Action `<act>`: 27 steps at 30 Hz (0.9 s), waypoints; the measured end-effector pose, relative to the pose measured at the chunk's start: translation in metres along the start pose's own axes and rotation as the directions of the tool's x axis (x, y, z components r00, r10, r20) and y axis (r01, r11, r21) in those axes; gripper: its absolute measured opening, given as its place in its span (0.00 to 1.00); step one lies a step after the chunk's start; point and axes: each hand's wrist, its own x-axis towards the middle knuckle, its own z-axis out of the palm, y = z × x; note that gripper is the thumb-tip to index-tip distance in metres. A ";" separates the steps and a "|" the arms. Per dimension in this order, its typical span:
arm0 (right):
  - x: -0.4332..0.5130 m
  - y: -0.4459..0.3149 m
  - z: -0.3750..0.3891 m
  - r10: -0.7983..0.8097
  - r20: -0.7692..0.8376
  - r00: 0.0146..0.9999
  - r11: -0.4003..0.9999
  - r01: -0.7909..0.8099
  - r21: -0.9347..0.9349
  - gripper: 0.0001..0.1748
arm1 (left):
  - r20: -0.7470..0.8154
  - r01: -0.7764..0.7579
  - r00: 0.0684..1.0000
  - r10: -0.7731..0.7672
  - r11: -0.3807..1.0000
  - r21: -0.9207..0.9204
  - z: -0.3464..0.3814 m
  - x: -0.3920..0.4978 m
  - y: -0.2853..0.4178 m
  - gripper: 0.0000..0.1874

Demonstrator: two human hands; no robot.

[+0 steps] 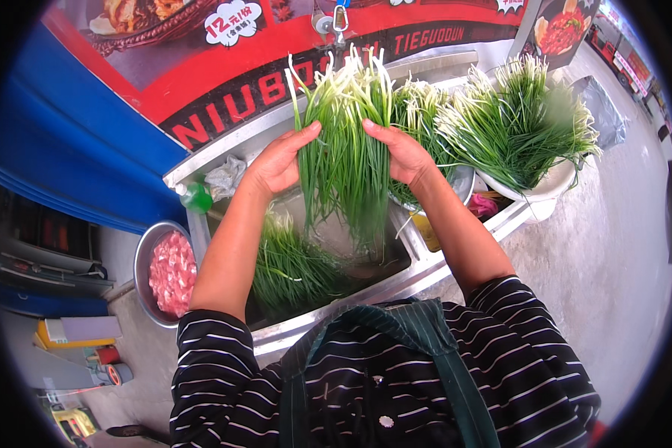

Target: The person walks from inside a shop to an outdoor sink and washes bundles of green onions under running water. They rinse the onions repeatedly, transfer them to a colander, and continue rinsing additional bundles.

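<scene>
Between my left hand [283, 159] and my right hand [404, 152] hangs a wide bunch of Chinese chives [344, 134], white ends up and green leaves down. Both thumbs press on its front; the other fingers are partly hidden behind it. The leaf tips hang over a metal sink basin [406, 238] with water in it. More chives [294, 274] lie in the water below my left forearm. To the right of my right hand, another heap of chives [420, 112] sits in a metal bowl [463, 187], partly behind my forearm.
A white basin [554, 182] heaped with chives [515, 123] rests at the sink's right end. A green bottle [197, 197] and a crumpled cloth or bag [225, 176] lie at the left corner. A metal bowl of cut raw meat [172, 274] stands left of the sink. A printed panel [269, 67] rises behind.
</scene>
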 end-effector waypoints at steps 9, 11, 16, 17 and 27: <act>-0.007 -0.023 0.045 -0.136 0.047 0.990 0.980 0.141 -0.142 0.28 | -0.083 -0.163 0.972 0.218 0.889 0.428 0.017 -0.013 0.025 0.30; 0.003 -0.024 0.058 -0.279 0.155 0.948 0.879 0.317 -0.357 0.27 | -0.104 -0.220 0.933 0.345 0.775 0.592 0.006 -0.013 0.032 0.29; 0.034 0.039 0.043 -0.439 0.227 0.869 0.534 0.456 -0.712 0.29 | -0.099 -0.230 0.826 0.554 0.493 0.839 -0.057 -0.010 -0.035 0.25; 0.039 0.066 0.030 -0.471 0.239 0.850 0.398 0.445 -0.802 0.27 | -0.055 -0.212 0.765 0.642 0.331 0.919 -0.074 -0.006 -0.069 0.26; 0.047 0.324 -0.069 0.067 -0.002 0.998 -0.057 0.001 -0.998 0.25 | -0.228 0.079 0.894 0.385 0.367 0.927 -0.199 0.009 -0.366 0.22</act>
